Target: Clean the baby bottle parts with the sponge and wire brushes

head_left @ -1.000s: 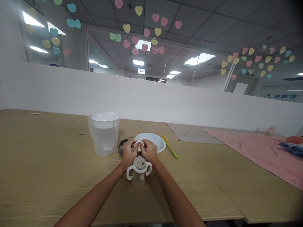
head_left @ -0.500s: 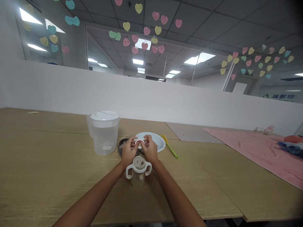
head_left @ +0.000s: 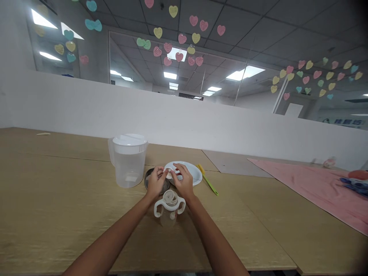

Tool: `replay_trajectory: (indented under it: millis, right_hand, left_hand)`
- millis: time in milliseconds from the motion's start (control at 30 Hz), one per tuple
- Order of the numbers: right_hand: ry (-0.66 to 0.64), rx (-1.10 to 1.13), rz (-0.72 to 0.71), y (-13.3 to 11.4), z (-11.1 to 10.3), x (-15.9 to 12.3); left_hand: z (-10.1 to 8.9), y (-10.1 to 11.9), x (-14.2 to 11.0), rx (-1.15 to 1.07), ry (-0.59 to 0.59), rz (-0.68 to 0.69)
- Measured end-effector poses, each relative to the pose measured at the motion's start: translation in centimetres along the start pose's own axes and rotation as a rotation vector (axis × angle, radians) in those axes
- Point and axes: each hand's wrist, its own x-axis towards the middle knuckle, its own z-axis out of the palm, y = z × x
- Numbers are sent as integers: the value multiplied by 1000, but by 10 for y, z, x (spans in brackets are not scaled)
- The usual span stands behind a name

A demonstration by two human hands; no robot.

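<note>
Between my two hands is a small white round piece (head_left: 168, 174), like a bottle's cap or collar. The fingers of my left hand (head_left: 156, 183) pinch its left side. My right hand (head_left: 184, 183) has its thumb and fingertips at the right side, with the fingers arched over. Just below my wrists stands a clear baby bottle (head_left: 168, 216) with two white handles and a coiled pale part at its top. Partly covered by my hands, a round metal dish (head_left: 165, 188) and a white plate (head_left: 196, 174) lie behind.
A lidded translucent pitcher (head_left: 129, 165) stands to the left of my hands. A green brush (head_left: 210, 185) with a yellow head lies right of the plate. Farther right, a pink cloth (head_left: 313, 184) covers part of the table, with a blue and red bundle (head_left: 356, 180) on it.
My right hand's fingers have lifted and loosened a little around the white piece, showing more of it. The whole view has shifted slightly; the bottle and other things stay put.
</note>
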Motion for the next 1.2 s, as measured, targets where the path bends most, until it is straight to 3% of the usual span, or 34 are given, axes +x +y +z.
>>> replay_trajectory:
  millis: [267, 467, 567, 700, 833, 967, 1200]
  right_hand:
    - [-79, -184, -53, 5, 2, -1]
    - [-57, -188, -72, 8, 0, 1]
    - [-66, -176, -84, 11, 0, 1]
    - [-59, -101, -100, 14, 0, 2]
    - [32, -16, 22, 16, 1, 4]
    - [20, 34, 140, 16, 1, 5]
    - [-62, 88, 69, 12, 1, 5]
  left_hand:
    - [1, -2, -1, -40, 73, -90]
    - [0, 1, -6, 241, -143, 117]
    - [-1, 2, -6, 347, -120, 178]
    - [0, 0, -4, 329, -119, 138]
    - [2, -2, -3, 191, -118, 58]
    - [2, -2, -3, 151, -128, 42]
    - [-2, 4, -7, 313, -61, 263]
